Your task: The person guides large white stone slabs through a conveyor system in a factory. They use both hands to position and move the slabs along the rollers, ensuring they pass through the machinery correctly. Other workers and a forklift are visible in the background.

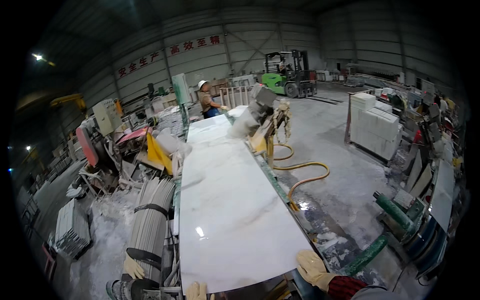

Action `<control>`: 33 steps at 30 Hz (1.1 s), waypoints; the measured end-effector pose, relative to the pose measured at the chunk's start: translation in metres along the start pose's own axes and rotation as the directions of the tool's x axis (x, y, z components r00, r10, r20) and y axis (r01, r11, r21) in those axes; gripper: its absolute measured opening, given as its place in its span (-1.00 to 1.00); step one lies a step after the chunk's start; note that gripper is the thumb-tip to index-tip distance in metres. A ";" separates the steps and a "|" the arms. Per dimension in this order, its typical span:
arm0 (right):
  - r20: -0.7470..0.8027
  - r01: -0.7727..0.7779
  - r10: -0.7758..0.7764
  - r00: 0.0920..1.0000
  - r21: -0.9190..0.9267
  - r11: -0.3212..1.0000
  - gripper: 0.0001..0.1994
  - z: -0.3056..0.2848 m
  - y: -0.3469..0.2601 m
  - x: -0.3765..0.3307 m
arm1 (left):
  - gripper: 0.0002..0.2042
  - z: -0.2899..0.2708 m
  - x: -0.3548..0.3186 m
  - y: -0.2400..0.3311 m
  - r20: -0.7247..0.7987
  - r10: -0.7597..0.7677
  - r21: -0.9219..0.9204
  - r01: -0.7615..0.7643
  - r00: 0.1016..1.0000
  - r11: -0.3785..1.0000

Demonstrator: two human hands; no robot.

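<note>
A long, polished white stone slab (235, 220) with faint grey-brown veins stretches away from me on a narrow machine bed. My right hand (313, 268), in a cream work glove with a red-and-black knit cuff, grips the slab's near right corner. At the near left edge, only the gloved fingers of my left hand (196, 291) show, curled against the stone; the rest is cut off by the picture's lower border. Farther along, a grey machine head (252, 115) stands over the slab's right side.
A person in a white helmet (207, 100) stands at the slab's far end. Left are strapped strips (150, 215) and a loose glove (133, 268). A yellow hose (327, 172) curls across the floor right. Beyond stand stacked stone blocks (375, 125) and a green forklift (285, 80).
</note>
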State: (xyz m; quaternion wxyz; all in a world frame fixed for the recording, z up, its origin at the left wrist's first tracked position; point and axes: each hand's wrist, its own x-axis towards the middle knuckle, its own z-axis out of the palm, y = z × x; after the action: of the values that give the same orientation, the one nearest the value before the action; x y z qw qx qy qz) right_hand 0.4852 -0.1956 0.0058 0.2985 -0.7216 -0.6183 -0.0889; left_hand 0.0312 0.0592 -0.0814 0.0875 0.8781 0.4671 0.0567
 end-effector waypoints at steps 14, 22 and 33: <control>0.022 -0.017 0.016 1.000 0.039 0.999 -0.63 -0.006 -0.004 0.010 | -0.28 -0.041 -0.009 0.024 -0.230 0.101 0.089 -0.083 0.968 0.993; 0.002 -0.003 0.003 1.000 0.033 0.999 -0.64 -0.004 -0.001 0.003 | -0.27 -0.041 -0.012 0.031 -0.237 0.077 0.063 -0.064 0.968 0.996; -0.005 -0.020 0.020 1.000 0.038 0.999 -0.64 -0.014 -0.013 0.005 | -0.28 -0.023 -0.012 0.017 -0.317 0.123 0.057 -0.111 0.940 0.992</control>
State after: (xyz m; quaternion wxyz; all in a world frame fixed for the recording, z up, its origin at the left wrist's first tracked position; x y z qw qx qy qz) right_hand 0.4775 -0.1981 0.0240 0.3146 -0.7218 -0.6117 -0.0763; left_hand 0.0338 0.0422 -0.0557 -0.0098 0.8849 0.4231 0.1946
